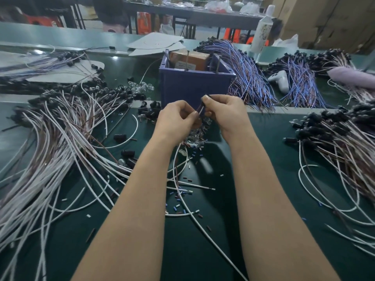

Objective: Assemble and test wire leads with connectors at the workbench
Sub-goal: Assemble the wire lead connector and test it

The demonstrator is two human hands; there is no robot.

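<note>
Both hands meet above the middle of the green mat, just in front of a blue bin. The right hand pinches a small black connector between thumb and forefinger, with the other fingers curled beneath. The left hand pinches the lead, a white and a brown wire, just below that connector, so the two grips almost touch. A white wire runs from under the hands toward the near edge; whether it is the held lead cannot be told. A box stands in the bin. A wide pile of white and brown leads with black ends covers the mat on the left, and a like pile lies on the right. Blue and brown wires lie heaped just to the right of the bin, with a white controller beside them. Loose black connectors sit near the left hand, clear bulbs lie left of the bin, and small sleeve bits are scattered between the forearms.
</note>
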